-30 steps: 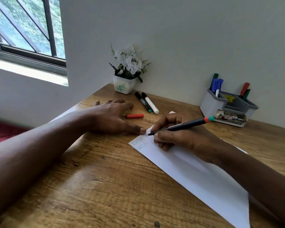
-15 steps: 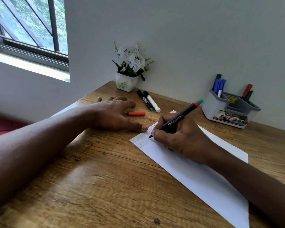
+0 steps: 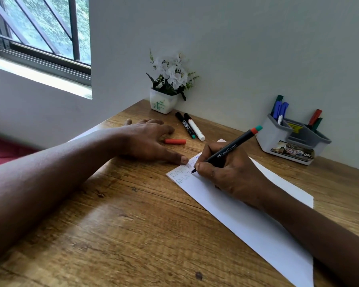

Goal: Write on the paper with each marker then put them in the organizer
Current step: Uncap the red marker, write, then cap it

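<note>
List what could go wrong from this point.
1. The red cap lies loose beside the left hand; a nudge might roll it away.
2. The right hand rests on the paper near the writing and could smear fresh ink.
3. Only the left thumb pins the paper, so it may shift mid-stroke.

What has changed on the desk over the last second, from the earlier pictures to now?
The right hand tipped the black marker from lying nearly flat to standing steeply, and set its tip on the paper to write. The grip never let go. The left hand stayed flat, thumb at the paper's corner. The red cap, the two markers near the flower pot and the organizer kept their places.
</note>
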### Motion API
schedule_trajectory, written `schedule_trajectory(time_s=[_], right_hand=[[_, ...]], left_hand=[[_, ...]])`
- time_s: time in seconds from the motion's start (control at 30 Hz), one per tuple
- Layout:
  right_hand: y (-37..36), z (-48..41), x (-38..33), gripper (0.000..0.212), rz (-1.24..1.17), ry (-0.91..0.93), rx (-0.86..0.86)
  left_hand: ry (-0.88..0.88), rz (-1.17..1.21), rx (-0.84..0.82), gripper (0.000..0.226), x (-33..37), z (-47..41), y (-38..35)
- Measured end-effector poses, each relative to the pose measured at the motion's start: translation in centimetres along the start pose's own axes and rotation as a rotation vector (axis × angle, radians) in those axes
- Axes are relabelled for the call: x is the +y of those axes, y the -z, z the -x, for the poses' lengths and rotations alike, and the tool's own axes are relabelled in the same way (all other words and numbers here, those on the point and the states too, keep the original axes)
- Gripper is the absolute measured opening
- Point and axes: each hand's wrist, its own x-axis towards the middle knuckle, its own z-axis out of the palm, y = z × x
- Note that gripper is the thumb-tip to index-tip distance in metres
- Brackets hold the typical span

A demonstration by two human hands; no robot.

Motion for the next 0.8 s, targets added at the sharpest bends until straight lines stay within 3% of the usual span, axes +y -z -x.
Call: schedule_trajectory(time_s=[0.8], right_hand=[[-0.40,0.04,0.48,0.019,0.085,0.043,0.111]], left_hand=[[-0.012,0.006,0.023,0.120,-0.24,-0.33,-0.09]])
